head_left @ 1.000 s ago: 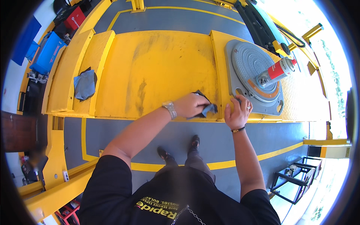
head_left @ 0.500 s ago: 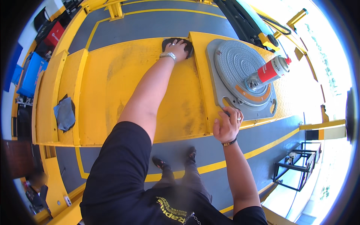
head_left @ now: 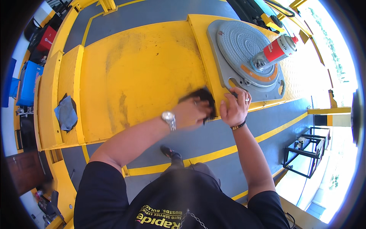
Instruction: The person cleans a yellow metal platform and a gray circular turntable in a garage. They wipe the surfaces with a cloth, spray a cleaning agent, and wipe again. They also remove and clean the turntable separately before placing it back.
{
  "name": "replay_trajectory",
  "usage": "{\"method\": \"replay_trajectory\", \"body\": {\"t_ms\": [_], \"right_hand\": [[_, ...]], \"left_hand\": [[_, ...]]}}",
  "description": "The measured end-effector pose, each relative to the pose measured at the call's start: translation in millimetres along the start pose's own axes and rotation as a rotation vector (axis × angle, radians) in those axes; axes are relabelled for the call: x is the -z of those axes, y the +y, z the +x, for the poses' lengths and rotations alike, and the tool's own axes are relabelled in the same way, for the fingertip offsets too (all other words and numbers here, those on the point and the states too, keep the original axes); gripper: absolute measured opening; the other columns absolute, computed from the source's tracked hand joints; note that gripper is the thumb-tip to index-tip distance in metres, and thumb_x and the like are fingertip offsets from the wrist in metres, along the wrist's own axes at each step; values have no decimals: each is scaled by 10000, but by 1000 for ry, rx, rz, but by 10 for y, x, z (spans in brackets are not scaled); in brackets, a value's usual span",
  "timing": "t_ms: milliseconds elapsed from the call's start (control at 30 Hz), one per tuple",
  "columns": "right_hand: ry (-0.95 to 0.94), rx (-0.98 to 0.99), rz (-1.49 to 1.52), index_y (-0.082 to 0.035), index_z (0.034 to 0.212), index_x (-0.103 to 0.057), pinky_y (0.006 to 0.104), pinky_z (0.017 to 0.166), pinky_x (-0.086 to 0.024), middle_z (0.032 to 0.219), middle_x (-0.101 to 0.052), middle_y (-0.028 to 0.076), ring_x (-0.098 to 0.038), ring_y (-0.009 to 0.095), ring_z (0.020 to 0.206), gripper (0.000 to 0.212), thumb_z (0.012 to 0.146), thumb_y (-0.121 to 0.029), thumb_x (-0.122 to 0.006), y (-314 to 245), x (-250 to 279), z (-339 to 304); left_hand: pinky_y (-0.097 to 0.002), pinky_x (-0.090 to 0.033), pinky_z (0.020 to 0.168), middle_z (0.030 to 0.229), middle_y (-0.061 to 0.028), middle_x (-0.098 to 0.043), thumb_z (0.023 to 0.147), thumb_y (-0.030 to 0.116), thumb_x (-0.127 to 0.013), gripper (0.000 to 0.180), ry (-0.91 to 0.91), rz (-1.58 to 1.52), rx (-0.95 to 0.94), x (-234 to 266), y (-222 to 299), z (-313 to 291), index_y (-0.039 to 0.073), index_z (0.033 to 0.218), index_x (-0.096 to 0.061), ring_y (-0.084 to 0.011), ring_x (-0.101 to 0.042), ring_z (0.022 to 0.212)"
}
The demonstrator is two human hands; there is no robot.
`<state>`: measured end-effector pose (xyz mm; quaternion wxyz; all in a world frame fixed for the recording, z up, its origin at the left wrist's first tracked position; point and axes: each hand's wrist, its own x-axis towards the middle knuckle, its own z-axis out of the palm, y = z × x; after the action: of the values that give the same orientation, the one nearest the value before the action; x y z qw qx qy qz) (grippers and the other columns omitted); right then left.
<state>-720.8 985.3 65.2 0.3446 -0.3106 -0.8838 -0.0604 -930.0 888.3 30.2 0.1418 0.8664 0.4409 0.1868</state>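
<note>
My left hand point(head_left: 193, 113), blurred by motion, presses a black cloth point(head_left: 201, 97) onto the near right corner of the yellow platform point(head_left: 148, 72). The fingers bend over the cloth, beside the raised yellow strip. Dark smudges mark the platform's surface. My right hand point(head_left: 235, 108) rests at the near corner of a grey base plate, its thumb apart from its lightly curled fingers. On this base sits a round ribbed turntable plate point(head_left: 242, 44) with an orange band. A red and silver spray can point(head_left: 274, 51) with a red nozzle stands on the round plate.
A grey-blue cloth point(head_left: 66, 113) lies on the platform's left part, against a raised yellow rib. Grey floor with yellow lines runs along the near side. At the right is a black metal frame stand point(head_left: 304, 154); blue and red equipment point(head_left: 29, 82) stands at the far left.
My left hand has swept the black cloth from the platform's far edge to its near right corner. My right hand stays at the base plate's corner. The view has shifted slightly.
</note>
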Motion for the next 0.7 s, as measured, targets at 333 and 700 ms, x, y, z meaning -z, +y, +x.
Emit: {"method": "replay_trajectory", "body": {"t_ms": [333,700], "right_hand": [[-6,-4,-4,-74,897,-682,493,963,-393,1111,-599,96,-581,303,1038,210,724,-189,-653,14,26,-6],[12,19,56,-76,872,-673,477,940,-407,1098,-620,104,-597,312,999,201,698,-171,-644,87,24,-54]], "left_hand": [[-317,-512,652,795,-86,-727,951,311,-565,306,658,-487,622,1363,-1473,109,84,1082,-723,-164,-660,665],[-503,-293,1191,1660,-35,-247,999,340,-458,521,175,370,709,472,-2480,1413,114,1467,-495,-287,-211,1529]]}}
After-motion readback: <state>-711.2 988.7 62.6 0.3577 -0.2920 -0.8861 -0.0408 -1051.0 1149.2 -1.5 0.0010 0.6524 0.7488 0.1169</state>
